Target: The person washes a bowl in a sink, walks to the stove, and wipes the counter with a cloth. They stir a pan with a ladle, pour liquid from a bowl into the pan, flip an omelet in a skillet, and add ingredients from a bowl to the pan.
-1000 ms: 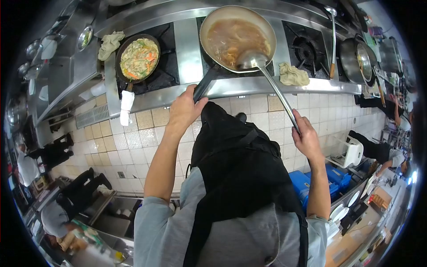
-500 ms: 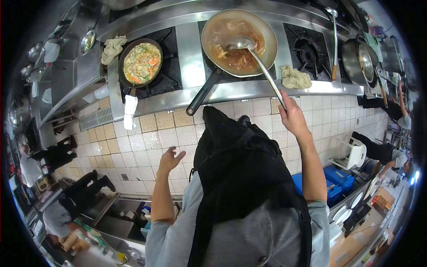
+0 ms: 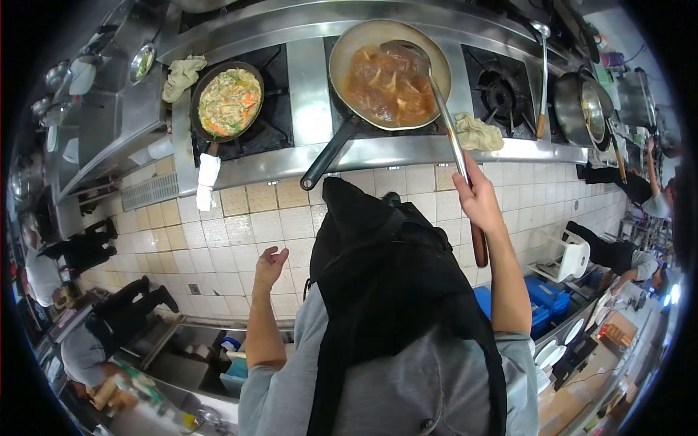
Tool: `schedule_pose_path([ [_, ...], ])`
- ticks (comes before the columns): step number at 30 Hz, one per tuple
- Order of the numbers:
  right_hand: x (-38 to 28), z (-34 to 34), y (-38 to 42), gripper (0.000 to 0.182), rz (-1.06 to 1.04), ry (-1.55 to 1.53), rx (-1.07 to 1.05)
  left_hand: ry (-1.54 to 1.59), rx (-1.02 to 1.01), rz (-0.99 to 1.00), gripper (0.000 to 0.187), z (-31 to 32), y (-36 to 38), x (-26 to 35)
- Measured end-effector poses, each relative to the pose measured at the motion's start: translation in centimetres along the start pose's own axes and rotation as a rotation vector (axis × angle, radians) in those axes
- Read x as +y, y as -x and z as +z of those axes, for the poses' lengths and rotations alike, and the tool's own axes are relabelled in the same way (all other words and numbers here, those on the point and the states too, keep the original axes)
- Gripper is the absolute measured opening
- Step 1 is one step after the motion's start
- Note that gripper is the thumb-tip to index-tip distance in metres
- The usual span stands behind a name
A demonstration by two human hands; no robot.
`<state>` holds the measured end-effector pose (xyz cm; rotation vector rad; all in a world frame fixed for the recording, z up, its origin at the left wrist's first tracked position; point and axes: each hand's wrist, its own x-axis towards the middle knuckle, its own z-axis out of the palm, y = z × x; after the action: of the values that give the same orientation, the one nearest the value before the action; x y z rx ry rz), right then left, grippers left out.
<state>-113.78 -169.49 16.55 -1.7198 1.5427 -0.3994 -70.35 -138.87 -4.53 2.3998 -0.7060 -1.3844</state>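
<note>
My right hand (image 3: 480,198) is closed around the long metal shaft of a ladle (image 3: 445,120), whose wooden handle end sticks out below my wrist. The ladle's bowl rests against the upper right inner wall of a frying pan (image 3: 337,57), partly in the sauce. Brown sauce with pale chunks (image 3: 384,86) fills the pan's middle. The pan's black handle (image 3: 329,154) points down-left over the stove's front edge, with no hand on it. My left hand (image 3: 270,267) hangs over the floor, holding nothing, its fingers loosely curled and the thumb apart.
A second pan (image 3: 195,109) holds an egg-like dish with vegetables; white cloth (image 3: 207,182) wraps its handle. Folded cloths (image 3: 478,132) lie on the stove. Another ladle (image 3: 542,80) lies beside the right burner (image 3: 502,96). Several people stand around, and a white chair (image 3: 571,256) is right.
The ladle's bowl has shifted from the pan's middle to its upper right side. Its wooden end now shows below my right hand. My left hand's fingers have curled in a little.
</note>
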Motion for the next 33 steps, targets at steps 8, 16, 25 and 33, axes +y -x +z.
schedule_pose_path([
  [8,-2.1,-0.2,2.4,0.047,0.44,-0.792,-0.126,0.061,-0.005,-0.001,0.067,0.3,-1.1,-0.1],
  [16,-1.3,3.4,-1.7,0.047,0.541,-0.925,-0.204,0.038,0.019,0.004,0.069,-0.8,-0.7,-1.6],
  [25,-0.3,4.4,-3.6,0.046,0.397,-0.626,-0.223,0.113,0.031,-0.072,0.072,0.2,1.0,-5.1],
  [33,0.3,5.0,-3.4,0.054,-0.092,0.21,0.08,0.108,0.017,-0.067,0.07,0.5,1.9,-5.1],
])
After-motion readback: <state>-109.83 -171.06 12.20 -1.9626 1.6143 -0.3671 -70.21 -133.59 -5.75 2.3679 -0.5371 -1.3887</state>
